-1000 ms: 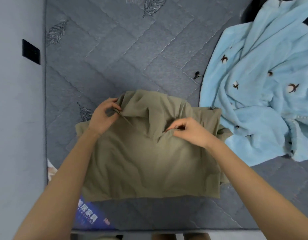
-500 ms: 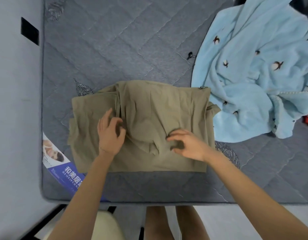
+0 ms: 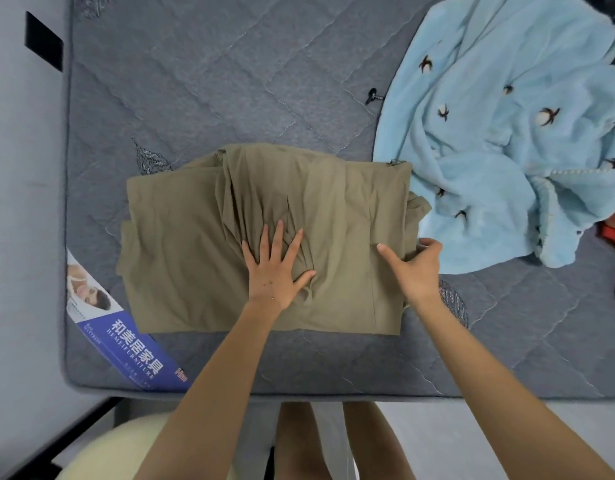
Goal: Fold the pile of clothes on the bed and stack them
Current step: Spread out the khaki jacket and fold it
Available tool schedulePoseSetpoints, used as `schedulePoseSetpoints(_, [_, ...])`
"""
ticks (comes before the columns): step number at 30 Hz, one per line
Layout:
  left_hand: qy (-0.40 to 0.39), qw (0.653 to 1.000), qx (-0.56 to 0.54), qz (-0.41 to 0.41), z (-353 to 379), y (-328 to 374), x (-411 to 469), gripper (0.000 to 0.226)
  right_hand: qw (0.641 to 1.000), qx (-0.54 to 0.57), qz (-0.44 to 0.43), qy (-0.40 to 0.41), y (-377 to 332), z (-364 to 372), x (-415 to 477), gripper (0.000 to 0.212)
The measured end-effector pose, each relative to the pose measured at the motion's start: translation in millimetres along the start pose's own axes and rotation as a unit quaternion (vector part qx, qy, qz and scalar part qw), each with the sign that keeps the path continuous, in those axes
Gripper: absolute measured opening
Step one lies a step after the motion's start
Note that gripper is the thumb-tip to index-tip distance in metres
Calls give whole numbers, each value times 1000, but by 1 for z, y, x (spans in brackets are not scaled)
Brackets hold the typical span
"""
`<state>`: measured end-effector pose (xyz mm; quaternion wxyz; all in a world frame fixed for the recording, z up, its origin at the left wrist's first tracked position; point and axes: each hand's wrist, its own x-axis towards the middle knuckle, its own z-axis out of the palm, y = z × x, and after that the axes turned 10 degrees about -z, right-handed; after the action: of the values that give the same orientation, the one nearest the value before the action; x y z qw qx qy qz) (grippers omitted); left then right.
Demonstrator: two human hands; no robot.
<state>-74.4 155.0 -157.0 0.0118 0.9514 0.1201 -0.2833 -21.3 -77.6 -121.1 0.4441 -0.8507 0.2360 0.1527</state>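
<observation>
Pressing flat on the olive garment (image 3: 181, 258), left hand (image 3: 273, 271) has fingers (image 3: 277, 237) straight and spread. Right hand (image 3: 418, 268) curls fingers round its 3 o'clock edge. Garment lies on the bed (image 3: 229, 81) toward 6 o'clock; blue robe (image 3: 506, 150) at 2 o'clock.

A green cloth (image 3: 181, 244) lies flat on the gray bed (image 3: 229, 81), partly folded. The left hand (image 3: 274, 271) rests on the middle of it, fingers straight and spread wide. The right hand (image 3: 416, 271) holds the cloth's right edge, with the thumb on top. Just to the right, a fluffy light blue robe (image 3: 500, 150) lies in a heap, touching the green cloth. A blue label (image 3: 126, 348) with white letters sits on the bed's near left corner.
</observation>
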Motion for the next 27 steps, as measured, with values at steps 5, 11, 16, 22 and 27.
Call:
schedulePoseSetpoints(5, [119,990,-64,42,-9,3,-5,73,999,-32,-16,-29,-7,-1,8,53])
schedulePoseSetpoints(11, [103,991,-57,57,10,-3,-8,66,986,-131,-8,-103,-8,15,-1,72])
schedulePoseSetpoints(16, [39,997,-33,53,18,-12,-7,69,994,26,27,-107,-18,23,-11,60])
schedulePoseSetpoints(22, [11,980,-191,53,-15,-17,-10,57,985,73,-48,-145,-60,31,-21,40])
schedulePoseSetpoints(27, [-16,784,-621,-25,-77,-38,-24,36,966,89,-151,-192,-125,59,-50,28])
